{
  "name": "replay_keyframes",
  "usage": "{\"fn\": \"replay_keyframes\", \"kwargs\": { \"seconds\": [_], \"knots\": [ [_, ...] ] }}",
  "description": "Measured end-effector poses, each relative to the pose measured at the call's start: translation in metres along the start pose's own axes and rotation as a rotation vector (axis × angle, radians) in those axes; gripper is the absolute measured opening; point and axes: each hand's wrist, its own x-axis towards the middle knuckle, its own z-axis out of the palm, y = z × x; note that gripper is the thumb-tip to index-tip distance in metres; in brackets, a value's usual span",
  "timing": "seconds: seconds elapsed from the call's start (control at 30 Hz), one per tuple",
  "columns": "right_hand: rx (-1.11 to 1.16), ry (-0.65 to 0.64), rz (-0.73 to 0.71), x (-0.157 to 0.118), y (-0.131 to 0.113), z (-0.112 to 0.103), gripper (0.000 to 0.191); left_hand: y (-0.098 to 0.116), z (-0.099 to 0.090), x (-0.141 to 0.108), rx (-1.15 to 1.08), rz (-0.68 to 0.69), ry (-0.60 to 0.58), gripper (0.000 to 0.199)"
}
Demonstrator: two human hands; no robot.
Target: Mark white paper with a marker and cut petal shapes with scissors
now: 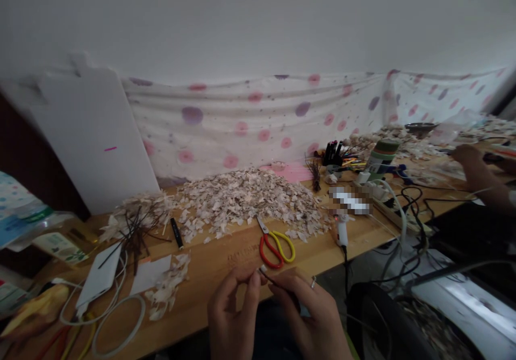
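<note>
A long pale wooden counter (217,255) runs across the view, backed by a white cloth with pink and purple dots (250,118), and a tall white board (92,145) leans against the wall at ten o'clock. A broad heap of pale, papery flakes (242,204) sits on the counter at twelve o'clock, and a tangle of black cables (411,204) lies at two o'clock. Farther along at two o'clock, a co-worker's hand (465,155) reaches over the counter. A tuft of thin dark stems (135,231) lies at eleven o'clock. Red-and-yellow scissors (276,249) rest just beyond the person's left hand (234,311) and right hand (310,311), which are held close together at six o'clock. The left fingers (255,279) are clenched on a small pale flake (263,268), and the right fingers (278,282) seem to grip a thin dark stem (282,290), though the fingers partly hide it, with its tip touching the flake.
</note>
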Motion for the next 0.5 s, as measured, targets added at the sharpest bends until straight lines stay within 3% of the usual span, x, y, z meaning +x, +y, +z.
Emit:
{"fn": "replay_keyframes", "kwargs": {
  "seconds": [0.23, 0.5],
  "knots": [
    [-0.016, -0.003, -0.009, -0.001, 0.003, 0.0, 0.013, -0.005, 0.0, -0.002, -0.004, 0.02, -0.007, 0.024],
    [-0.019, 0.002, 0.024, 0.0, 0.008, 0.001, 0.015, -0.014, -0.001, -0.001, 0.086, 0.223, 0.035, 0.019]
  ]
}}
